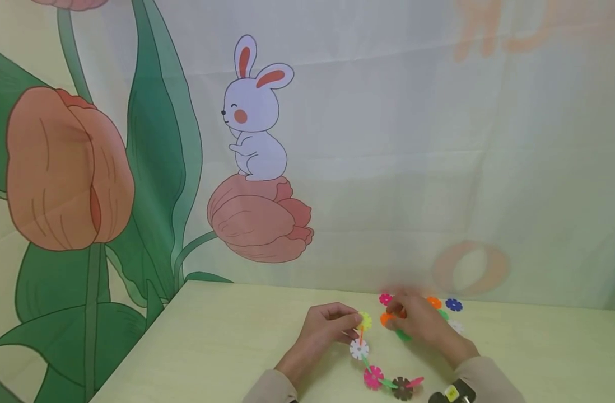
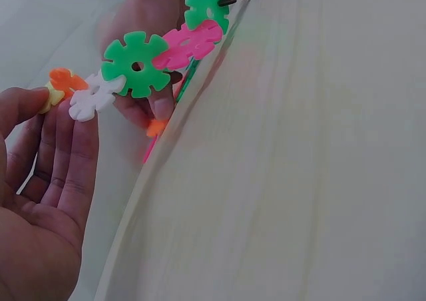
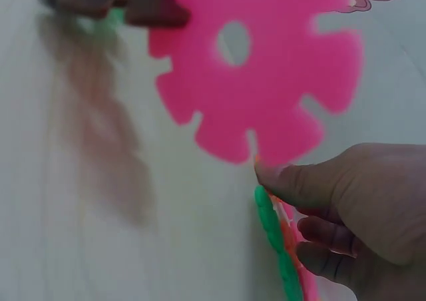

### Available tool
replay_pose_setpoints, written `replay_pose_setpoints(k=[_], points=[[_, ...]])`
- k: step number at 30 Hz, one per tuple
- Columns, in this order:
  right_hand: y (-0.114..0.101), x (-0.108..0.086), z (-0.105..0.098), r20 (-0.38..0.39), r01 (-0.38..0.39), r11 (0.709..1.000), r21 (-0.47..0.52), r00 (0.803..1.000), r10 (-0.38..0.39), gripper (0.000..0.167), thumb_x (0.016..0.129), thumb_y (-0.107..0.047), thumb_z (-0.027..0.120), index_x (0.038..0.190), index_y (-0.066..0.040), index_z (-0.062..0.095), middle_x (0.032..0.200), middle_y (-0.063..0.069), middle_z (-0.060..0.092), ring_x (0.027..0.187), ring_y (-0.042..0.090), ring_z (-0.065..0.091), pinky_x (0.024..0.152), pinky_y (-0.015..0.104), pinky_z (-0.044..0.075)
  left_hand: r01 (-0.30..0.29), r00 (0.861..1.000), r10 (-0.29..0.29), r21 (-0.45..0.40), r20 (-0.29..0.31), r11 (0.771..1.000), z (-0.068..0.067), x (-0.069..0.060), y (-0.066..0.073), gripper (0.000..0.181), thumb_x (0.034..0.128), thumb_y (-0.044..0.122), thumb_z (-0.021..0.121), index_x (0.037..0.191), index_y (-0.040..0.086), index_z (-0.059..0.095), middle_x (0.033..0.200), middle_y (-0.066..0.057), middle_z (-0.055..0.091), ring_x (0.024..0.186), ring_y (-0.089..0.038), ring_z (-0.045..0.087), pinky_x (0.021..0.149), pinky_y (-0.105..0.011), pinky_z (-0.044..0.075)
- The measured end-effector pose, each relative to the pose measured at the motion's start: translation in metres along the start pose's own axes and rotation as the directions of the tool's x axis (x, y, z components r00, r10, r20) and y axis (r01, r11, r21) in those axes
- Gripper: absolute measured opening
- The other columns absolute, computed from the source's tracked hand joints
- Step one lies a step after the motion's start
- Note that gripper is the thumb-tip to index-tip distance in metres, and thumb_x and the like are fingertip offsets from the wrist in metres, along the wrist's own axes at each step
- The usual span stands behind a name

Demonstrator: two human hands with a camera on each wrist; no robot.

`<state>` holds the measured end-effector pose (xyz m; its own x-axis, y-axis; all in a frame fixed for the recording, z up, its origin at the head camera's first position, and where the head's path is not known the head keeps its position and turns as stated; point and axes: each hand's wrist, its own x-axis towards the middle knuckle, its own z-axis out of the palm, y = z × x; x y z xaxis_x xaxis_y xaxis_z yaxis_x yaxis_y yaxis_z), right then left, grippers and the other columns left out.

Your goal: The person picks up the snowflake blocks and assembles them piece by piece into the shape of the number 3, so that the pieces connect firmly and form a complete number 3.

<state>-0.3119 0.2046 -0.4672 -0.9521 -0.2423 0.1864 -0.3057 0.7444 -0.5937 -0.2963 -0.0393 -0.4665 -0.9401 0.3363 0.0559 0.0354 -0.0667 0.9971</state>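
Observation:
My left hand [image 1: 327, 327] pinches a yellow notched disc [image 1: 365, 321] at one end of a chain of linked discs. From it the chain runs through orange, a white disc [image 1: 359, 349], green, a pink disc [image 1: 373, 378], green and a brown disc [image 1: 402, 388] to a pink one at the far end. My right hand [image 1: 425, 322] has thumb and fingers on an orange disc [image 1: 386, 319] among the loose discs. In the right wrist view, the chain's pink disc [image 3: 266, 74] hangs large before the camera, near the right hand [image 3: 359, 214].
Around the right hand lie loose discs: pink [image 1: 386, 299], orange [image 1: 434, 302], blue [image 1: 454, 305] and white [image 1: 456, 326], with green ones partly covered. A cloth printed with a rabbit [image 1: 257, 123] and tulips hangs behind the table [image 1: 212, 336].

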Motion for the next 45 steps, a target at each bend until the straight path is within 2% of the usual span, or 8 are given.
replay_pose_setpoints(k=[3,8,13,16,20,28,39,45], points=[[-0.001,0.001,-0.001,-0.010,0.005,0.999,0.042,1.000,-0.005,0.024,0.084,-0.002,0.088,0.095,-0.009,0.068,0.094,-0.001,0.063,0.083,0.018,0.056,0.072,0.030,0.054,0.002,1.000,-0.002,-0.003,-0.004,1.000,-0.001,-0.001,-0.001,0.017,0.0961,0.015,0.080,0.103,0.000,0.079,0.092,-0.008,0.076,0.072,-0.017,0.073,0.071,-0.031,0.065],[-0.003,0.000,-0.005,-0.034,0.069,0.993,0.093,0.997,-0.066,0.021,0.087,0.010,0.078,0.090,-0.008,0.067,0.088,0.001,0.063,0.081,0.017,0.056,0.070,0.026,0.054,-0.001,1.000,0.001,-0.008,-0.014,1.000,-0.002,-0.001,-0.002,0.018,0.0952,0.016,0.081,0.103,0.000,0.079,0.091,-0.008,0.076,0.073,-0.017,0.072,0.071,-0.033,0.066],[-0.012,-0.002,-0.018,-0.063,0.091,0.982,0.166,0.995,-0.082,0.016,0.094,0.004,0.076,0.105,-0.006,0.073,0.095,0.000,0.070,0.087,0.017,0.063,0.072,0.027,0.057,-0.007,1.000,0.007,-0.023,-0.017,1.000,-0.003,-0.001,-0.003,0.018,0.0944,0.014,0.081,0.103,-0.002,0.079,0.090,-0.008,0.076,0.073,-0.017,0.072,0.072,-0.034,0.066],[-0.018,-0.003,-0.027,-0.044,0.108,0.962,0.251,0.994,-0.100,0.011,0.098,-0.002,0.074,0.106,-0.009,0.075,0.100,0.000,0.073,0.091,0.022,0.067,0.074,0.033,0.060,-0.009,1.000,0.008,-0.035,-0.020,0.999,-0.003,0.000,-0.003,0.017,0.0942,0.012,0.080,0.103,-0.003,0.079,0.090,-0.009,0.076,0.074,-0.017,0.073,0.073,-0.034,0.066],[-0.025,-0.005,-0.034,-0.012,0.137,0.933,0.332,0.990,-0.141,0.006,0.099,-0.009,0.075,0.103,-0.013,0.077,0.103,0.000,0.074,0.095,0.025,0.069,0.081,0.035,0.062,-0.007,0.999,0.006,-0.034,-0.032,0.999,-0.002,0.001,-0.003,0.017,0.0945,0.013,0.080,0.102,-0.002,0.078,0.090,-0.010,0.077,0.075,-0.017,0.073,0.074,-0.034,0.066],[-0.037,-0.007,-0.037,0.014,0.200,0.911,0.360,0.975,-0.220,0.004,0.099,-0.011,0.076,0.100,-0.015,0.078,0.101,-0.001,0.074,0.094,0.022,0.071,0.085,0.032,0.060,-0.008,0.999,0.006,-0.041,-0.036,0.999,-0.002,0.002,-0.002,0.018,0.0951,0.013,0.080,0.103,-0.003,0.078,0.090,-0.010,0.076,0.075,-0.017,0.073,0.074,-0.033,0.066],[-0.041,-0.009,-0.037,0.017,0.189,0.896,0.403,0.977,-0.213,0.005,0.099,-0.009,0.076,0.102,-0.012,0.079,0.101,0.002,0.076,0.096,0.025,0.074,0.086,0.033,0.061,-0.025,1.000,0.024,-0.044,-0.020,0.999,-0.005,0.002,0.001,0.020,0.0959,0.013,0.079,0.104,-0.005,0.077,0.090,-0.009,0.076,0.075,-0.016,0.073,0.075,-0.032,0.066],[-0.043,-0.010,-0.036,0.011,0.168,0.883,0.439,0.981,-0.192,0.005,0.098,-0.009,0.076,0.102,-0.010,0.080,0.103,0.005,0.077,0.099,0.024,0.075,0.087,0.031,0.061,-0.006,0.999,0.004,-0.046,-0.038,0.999,-0.005,0.003,0.000,0.019,0.0952,0.015,0.080,0.103,-0.003,0.078,0.088,-0.010,0.076,0.074,-0.016,0.072,0.073,-0.031,0.066]])
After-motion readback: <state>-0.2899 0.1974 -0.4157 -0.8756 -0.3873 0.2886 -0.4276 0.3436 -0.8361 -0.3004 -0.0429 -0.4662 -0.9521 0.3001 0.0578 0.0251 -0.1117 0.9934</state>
